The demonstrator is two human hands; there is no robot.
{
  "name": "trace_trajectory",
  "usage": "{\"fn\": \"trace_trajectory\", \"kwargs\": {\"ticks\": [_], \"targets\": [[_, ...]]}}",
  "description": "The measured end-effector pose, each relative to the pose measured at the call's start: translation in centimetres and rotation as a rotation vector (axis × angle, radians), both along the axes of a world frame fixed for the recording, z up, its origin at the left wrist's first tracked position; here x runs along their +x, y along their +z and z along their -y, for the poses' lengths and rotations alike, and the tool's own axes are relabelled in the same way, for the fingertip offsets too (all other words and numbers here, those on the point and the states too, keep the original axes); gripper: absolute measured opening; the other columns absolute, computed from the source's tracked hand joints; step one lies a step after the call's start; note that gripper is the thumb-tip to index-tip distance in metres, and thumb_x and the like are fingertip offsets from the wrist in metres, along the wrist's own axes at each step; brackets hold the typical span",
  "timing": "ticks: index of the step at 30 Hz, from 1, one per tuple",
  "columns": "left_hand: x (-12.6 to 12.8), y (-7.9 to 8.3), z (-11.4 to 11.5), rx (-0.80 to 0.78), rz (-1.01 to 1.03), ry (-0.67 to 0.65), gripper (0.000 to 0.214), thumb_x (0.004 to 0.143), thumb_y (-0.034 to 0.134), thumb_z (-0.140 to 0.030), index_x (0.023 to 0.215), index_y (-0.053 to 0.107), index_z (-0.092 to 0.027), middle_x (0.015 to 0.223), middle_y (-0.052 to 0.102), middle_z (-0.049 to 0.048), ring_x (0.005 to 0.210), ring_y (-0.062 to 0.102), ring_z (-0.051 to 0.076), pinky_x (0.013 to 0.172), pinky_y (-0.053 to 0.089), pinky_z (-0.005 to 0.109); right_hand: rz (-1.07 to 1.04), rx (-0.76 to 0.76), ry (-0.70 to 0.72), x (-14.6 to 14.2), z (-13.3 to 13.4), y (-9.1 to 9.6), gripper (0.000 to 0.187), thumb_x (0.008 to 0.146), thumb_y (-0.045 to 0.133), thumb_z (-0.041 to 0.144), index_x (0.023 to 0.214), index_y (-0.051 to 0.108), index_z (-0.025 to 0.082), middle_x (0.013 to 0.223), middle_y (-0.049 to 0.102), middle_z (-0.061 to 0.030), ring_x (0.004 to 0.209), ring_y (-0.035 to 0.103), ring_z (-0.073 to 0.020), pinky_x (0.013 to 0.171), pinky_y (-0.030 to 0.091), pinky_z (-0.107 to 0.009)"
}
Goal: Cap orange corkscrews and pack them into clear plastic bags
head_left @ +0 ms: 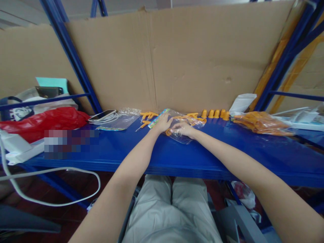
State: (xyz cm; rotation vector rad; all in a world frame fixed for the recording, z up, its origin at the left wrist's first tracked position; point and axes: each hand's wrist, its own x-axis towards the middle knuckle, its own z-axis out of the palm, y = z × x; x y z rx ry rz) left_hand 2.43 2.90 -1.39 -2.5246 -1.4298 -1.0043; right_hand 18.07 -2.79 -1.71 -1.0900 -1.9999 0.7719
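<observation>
A clear plastic bag (183, 139) with a colourful printed header lies on the blue shelf in front of me, with orange plastic pieces at it. My left hand (163, 123) grips the bag by its header end. My right hand (183, 129) is closed on the bag's near side, its fingers bent. An orange piece (168, 132) shows by the right fingertips; whether it is inside the bag I cannot tell. Left of the bag lie orange branched pieces (146, 116) and a small twisted chain. More orange pieces (192, 115) sit just behind my right hand.
Several orange cups (216, 113) stand in a row at the back. Right of them are a white object (243, 103) and a bag of orange pieces (258, 123). Leftward lie another clear bag (124, 119), a phone (107, 114) with white cable, and a red bag (48, 123). Cardboard (189, 57) closes the back.
</observation>
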Motion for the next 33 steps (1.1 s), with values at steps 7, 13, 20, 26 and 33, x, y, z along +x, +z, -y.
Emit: {"fn": "trace_trajectory", "kwargs": {"ticks": [7, 13, 20, 26, 33], "targets": [[0.1, 0.2, 1.0, -0.058, -0.127, -0.01, 0.05, 0.095, 0.026, -0.043, 0.134, 0.044, -0.016, 0.146, 0.041, 0.0097, 0.139, 0.03, 0.022, 0.115, 0.021, 0.041, 0.105, 0.076, 0.091, 0.8, -0.2, 0.4, 0.022, 0.071, 0.058, 0.007, 0.084, 0.074, 0.017, 0.093, 0.073, -0.0042, 0.089, 0.064, -0.0169, 0.086, 0.048, -0.03], [0.9, 0.9, 2.3, -0.354, -0.161, 0.138, 0.066, 0.093, 0.011, -0.055, 0.15, 0.018, -0.023, 0.158, 0.01, 0.0026, 0.145, 0.002, 0.023, 0.115, 0.014, 0.046, 0.233, 0.034, 0.053, 2.3, 0.1, 2.7, 0.022, 0.067, 0.053, 0.005, 0.069, 0.071, 0.017, 0.077, 0.073, -0.0021, 0.075, 0.066, -0.0163, 0.075, 0.051, -0.026], [0.7, 1.8, 3.5, -0.461, -0.202, 0.206, 0.074, 0.088, 0.003, -0.062, 0.151, 0.009, -0.023, 0.158, 0.005, 0.0021, 0.144, -0.004, 0.023, 0.115, 0.01, 0.048, -0.056, 0.281, -0.677, 7.5, -2.2, 4.5, 0.025, 0.073, 0.041, 0.008, 0.065, 0.063, 0.017, 0.061, 0.066, -0.0028, 0.056, 0.062, -0.014, 0.056, 0.047, -0.023], [0.4, 2.0, 3.9, -0.513, -0.219, 0.223, 0.077, 0.086, 0.002, -0.064, 0.151, 0.007, -0.024, 0.158, 0.001, 0.0009, 0.144, -0.006, 0.024, 0.116, 0.009, 0.048, 0.311, 0.304, -0.593, 9.2, -3.7, 2.0, 0.026, 0.075, 0.05, 0.008, 0.089, 0.07, 0.015, 0.096, 0.072, -0.0095, 0.092, 0.066, -0.0207, 0.083, 0.05, -0.032], [0.4, 1.8, 3.6, -0.522, -0.217, 0.222, 0.077, 0.086, 0.002, -0.064, 0.151, 0.006, -0.024, 0.158, 0.001, 0.0018, 0.144, -0.006, 0.023, 0.116, 0.008, 0.049, 0.622, 0.251, -0.489, 7.8, -2.7, 1.3, 0.028, 0.081, 0.06, 0.03, 0.105, 0.067, 0.019, 0.11, 0.069, -0.0086, 0.101, 0.064, -0.0232, 0.085, 0.049, -0.031]]}}
